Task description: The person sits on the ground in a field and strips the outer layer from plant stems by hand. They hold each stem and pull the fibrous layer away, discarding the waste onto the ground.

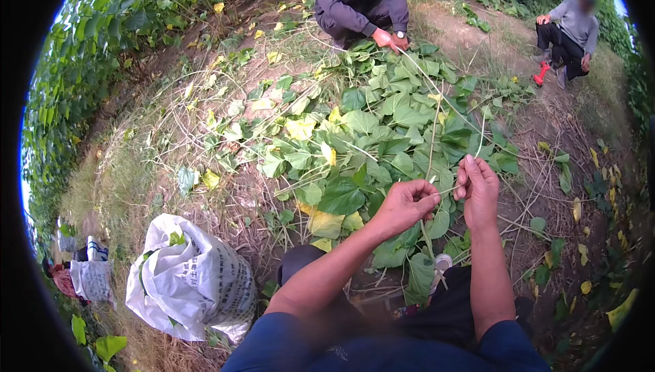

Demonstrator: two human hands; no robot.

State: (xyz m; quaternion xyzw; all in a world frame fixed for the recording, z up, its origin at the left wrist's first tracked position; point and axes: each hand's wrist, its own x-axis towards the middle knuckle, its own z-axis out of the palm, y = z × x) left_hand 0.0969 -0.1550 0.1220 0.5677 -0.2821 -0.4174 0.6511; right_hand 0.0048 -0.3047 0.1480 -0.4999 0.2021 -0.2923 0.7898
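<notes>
A thin pale plant stem point(450, 188) spans the short gap between my two hands. My left hand point(409, 204) pinches one end of it between thumb and fingertips. Beside it, my right hand point(479, 188) has its fingers curled around the other part, and a pale strip point(481, 134) stands up past its thumb. Both hands are above a spread heap of large green leaves point(361, 122) and bare stems. A long stem point(435, 136) rises behind my left hand; whether that hand holds it too, I cannot tell.
A white woven sack point(194, 280) with printed writing stands left of my knees. Across the heap a person point(363, 1) squats, gripping a long stem point(435, 85). Another person point(570, 34) sits far right by a red object point(541, 73). More bags point(92, 275) lie far left; leafy plants point(128, 19) border the ground.
</notes>
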